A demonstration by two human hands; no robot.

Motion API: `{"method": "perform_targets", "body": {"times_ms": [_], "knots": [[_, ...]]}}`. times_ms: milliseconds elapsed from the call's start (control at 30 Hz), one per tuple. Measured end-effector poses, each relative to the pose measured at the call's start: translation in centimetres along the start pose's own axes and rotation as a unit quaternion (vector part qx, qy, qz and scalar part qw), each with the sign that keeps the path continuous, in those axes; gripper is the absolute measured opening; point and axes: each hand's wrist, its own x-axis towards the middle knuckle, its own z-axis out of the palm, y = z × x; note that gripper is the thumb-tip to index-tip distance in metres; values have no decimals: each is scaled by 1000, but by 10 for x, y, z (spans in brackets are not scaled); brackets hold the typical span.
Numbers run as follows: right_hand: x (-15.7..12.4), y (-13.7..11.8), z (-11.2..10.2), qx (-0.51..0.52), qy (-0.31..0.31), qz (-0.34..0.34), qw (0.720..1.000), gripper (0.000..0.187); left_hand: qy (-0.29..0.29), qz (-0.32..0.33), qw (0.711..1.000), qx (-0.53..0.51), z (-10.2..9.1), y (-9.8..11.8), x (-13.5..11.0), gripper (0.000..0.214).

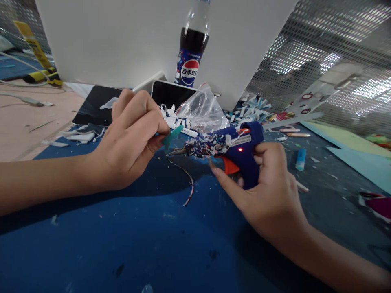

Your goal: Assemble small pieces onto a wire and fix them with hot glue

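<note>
My right hand (271,187) is wrapped round the handle of a blue hot glue gun (247,162), which has an orange trigger and a lit red light. Bits of scrap cover the gun's front, and its nozzle points left. Between the thumb and fingers of my left hand (131,138) is a small teal piece (173,136), pinched close to the nozzle tip. Whether the nozzle touches it I cannot tell. A thin, speckled, curved strand (190,183) hangs or lies below the nozzle tip.
Behind my hands stand a cola bottle (191,57), a dark phone (171,94), a black tablet-like slab (96,103) and a clear plastic bag (204,108). Paper scraps (252,108) are heaped at the back. Light blue sheets (360,152) and a blue stick (301,158) lie right.
</note>
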Motion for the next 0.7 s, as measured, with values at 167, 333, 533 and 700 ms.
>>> {"method": "perform_targets", "body": {"times_ms": [167, 333, 533, 700], "knots": [[0, -1, -1, 5, -12, 10, 1000, 41, 1, 8, 1000, -2, -1, -2, 0, 19], [0, -1, -2, -2, -15, 14, 1000, 41, -7, 20, 1000, 9, -1, -3, 0, 16], [0, 1, 0, -4, -12, 16, 1000, 43, -4, 12, 1000, 4, -2, -1, -1, 17], [1, 1, 1, -7, -7, 15, 1000, 42, -7, 12, 1000, 9, -2, 0, 0, 18]]}}
